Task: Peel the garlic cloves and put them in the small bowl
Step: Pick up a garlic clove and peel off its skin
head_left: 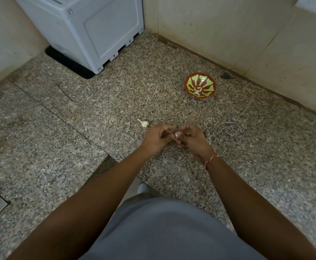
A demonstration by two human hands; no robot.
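1. Beyond the hands, the speckled stone counter (97,102) runs bare to a beige wall (228,30); ahead and to the left a grey plastic appliance (89,30) stands on a black mat (67,62), closing that corner
2. The near counter edge lies below the forearms, with a grey-clad lap and a light shoe showing past it
3. The left hand (158,136) and right hand (190,136) meet fingertip to fingertip, fingers curled, both pinching one small garlic clove (177,135) held above the counter
4. A red and white thread circles the right wrist
5. Just left of the left hand, a garlic bulb (144,123) lies on the counter, apart from the fingers
6. Ahead and right of the right hand, well apart, sits the small bowl (200,85), red with green markings, with pale pieces at its bottom
7. A dark spot (225,76) marks the counter by the wall, just beyond the bowl
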